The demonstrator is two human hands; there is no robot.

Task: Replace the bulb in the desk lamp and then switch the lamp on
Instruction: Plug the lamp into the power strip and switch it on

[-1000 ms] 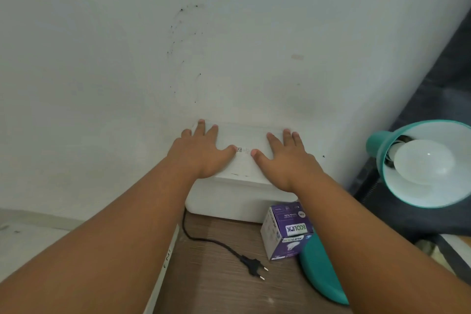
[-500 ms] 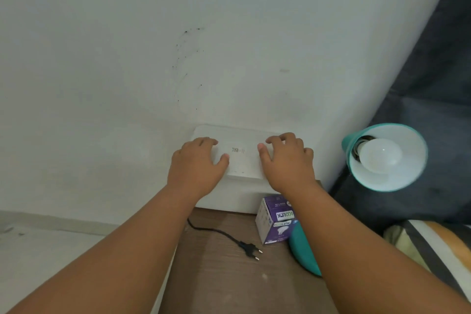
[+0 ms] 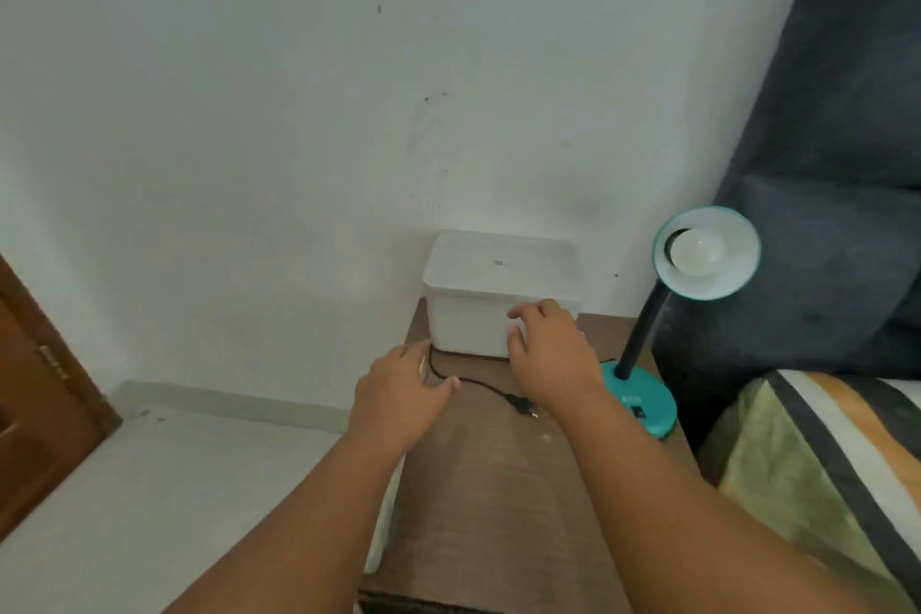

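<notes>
While print on white box [image 3: 478, 282] and lamp base [image 3: 642, 395] blurs, left hand [image 3: 402, 398], right hand [image 3: 552, 355], both grips slack.

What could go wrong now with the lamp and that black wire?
1. The left hand is right by the black cord. Catching it could tug the lamp base, which stands near the table's right edge.
2. The plug lies loose on the table. If nobody plugs it in, the lamp won't light.
3. The bulb might slip and break while being unscrewed.
</notes>
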